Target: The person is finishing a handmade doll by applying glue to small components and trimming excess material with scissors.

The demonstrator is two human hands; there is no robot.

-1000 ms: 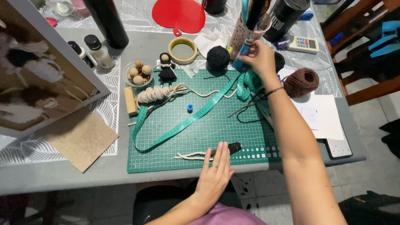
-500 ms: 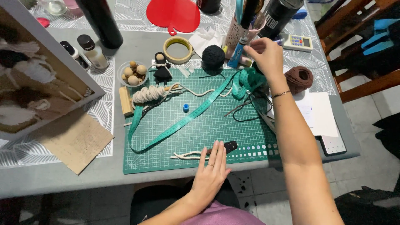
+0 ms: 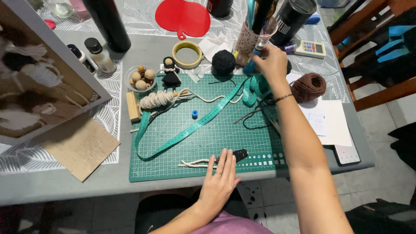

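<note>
Left hand (image 3: 221, 182) flat, fingers spread, pins cream cord (image 3: 197, 163) on green cutting mat (image 3: 173, 167) at 6 o'clock, stops sliding. Right hand (image 3: 272, 63) at 1 o'clock, closing on blue item near patterned cup (image 3: 248, 40) (grip unclear). Teal measuring tape (image 3: 195, 126) lies across mat.

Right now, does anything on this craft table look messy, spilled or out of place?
Nothing is spilled or broken. The long teal measuring tape sprawls unrolled across the green cutting mat, bunched beside the right hand. The left hand rests on cream cord.
</note>
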